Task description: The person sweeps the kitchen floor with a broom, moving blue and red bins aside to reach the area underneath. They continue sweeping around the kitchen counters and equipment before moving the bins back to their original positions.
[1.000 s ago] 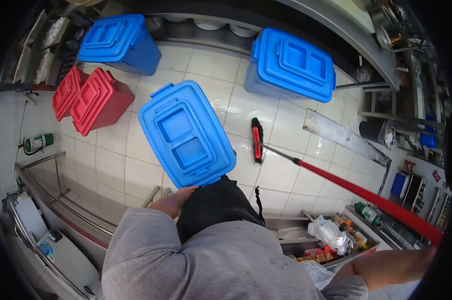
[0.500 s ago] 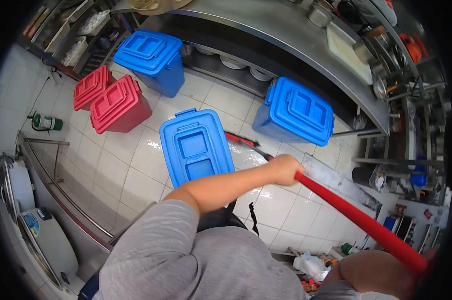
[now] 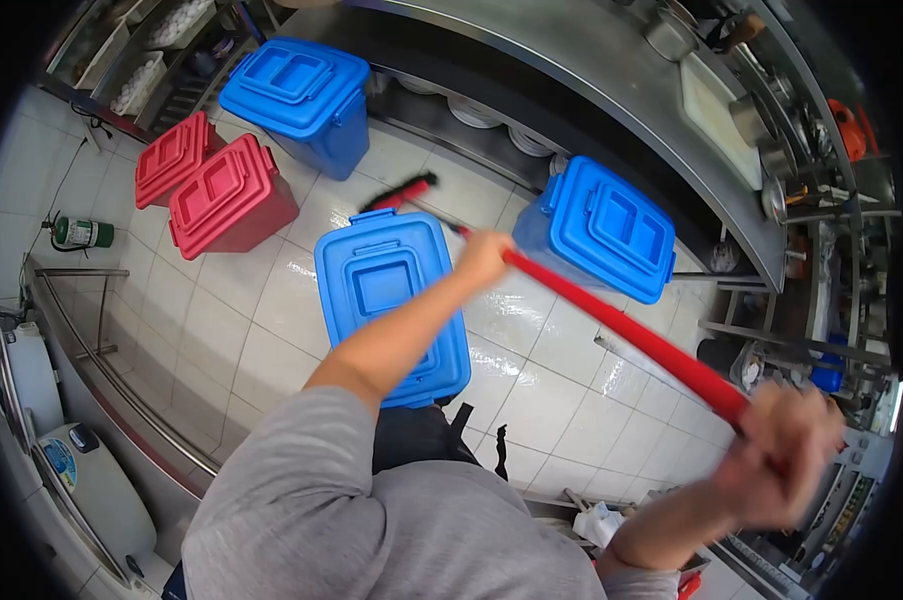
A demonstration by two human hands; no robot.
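A long-handled broom with a red handle (image 3: 627, 338) runs diagonally across the head view. Its red head with black bristles (image 3: 408, 190) is on the wet tiles, just beyond the nearest blue lidded bin (image 3: 432, 290), which partly hides it. My left hand (image 3: 484, 258) is wrapped round the lower handle, my forearm reaching over that bin's lid. At the upper end of the handle, my right hand (image 3: 787, 450) is closed round it, somewhat blurred by motion.
Farther off stand two more blue bins (image 3: 317, 130) (image 3: 602, 225) and two red bins (image 3: 227, 195) (image 3: 172, 160). A steel counter (image 3: 612, 80) with plates beneath borders the floor. On the left are a metal railing (image 3: 137, 385) and a green extinguisher (image 3: 82, 233).
The broom head has swung left and away, from the near bin's right side to beyond its far edge. My left hand moved left and forward; my right hand rose into fuller view.
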